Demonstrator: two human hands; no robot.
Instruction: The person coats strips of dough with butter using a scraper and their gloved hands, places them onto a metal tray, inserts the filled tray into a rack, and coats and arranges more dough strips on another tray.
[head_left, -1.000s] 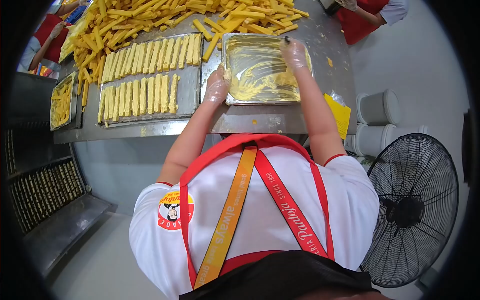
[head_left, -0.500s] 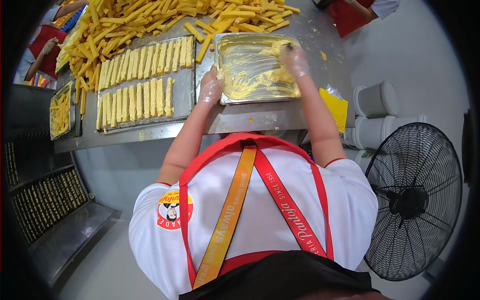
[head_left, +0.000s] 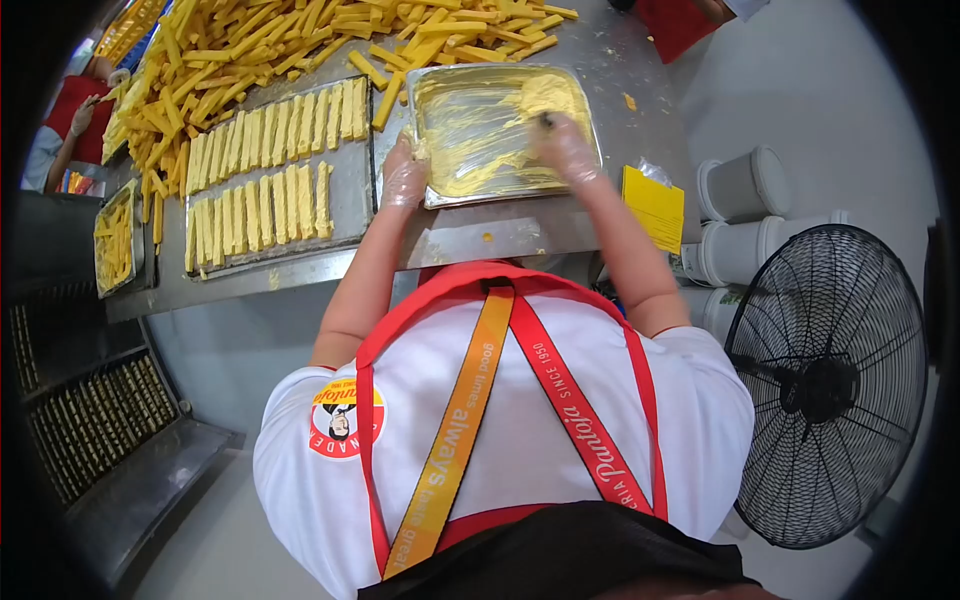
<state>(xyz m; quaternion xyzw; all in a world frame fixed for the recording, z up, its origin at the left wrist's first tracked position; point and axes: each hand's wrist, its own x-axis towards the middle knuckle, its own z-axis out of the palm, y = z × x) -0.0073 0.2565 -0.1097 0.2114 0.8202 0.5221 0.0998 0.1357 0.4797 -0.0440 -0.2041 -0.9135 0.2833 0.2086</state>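
A shallow rectangular metal pan (head_left: 510, 194) lies on the steel table, its inside smeared with pale yellow cream (head_left: 552, 95) that is thickest at the far right. My left hand (head_left: 404, 172), in a clear plastic glove, grips the pan's left rim. Over the right side of the pan, my gloved right hand (head_left: 566, 152) is closed around a tool whose dark end (head_left: 546, 120) pokes out; the rest of it is hidden and blurred. Left of the pan, a flat baking tray (head_left: 350, 165) carries two rows of cream-coated sticks (head_left: 280, 125).
Plain yellow sticks (head_left: 240, 60) are heaped along the table's back. A small tray of sticks (head_left: 118, 240) sits at the left end. Yellow paper (head_left: 653, 208) lies at the right edge, near white buckets (head_left: 745, 185) and a black fan (head_left: 825, 385). Co-workers in red aprons (head_left: 85, 110) stand beyond.
My right hand has moved left and toward me across the pan, dragging through the cream. My left hand stays on the rim. The whole view has shifted slightly.
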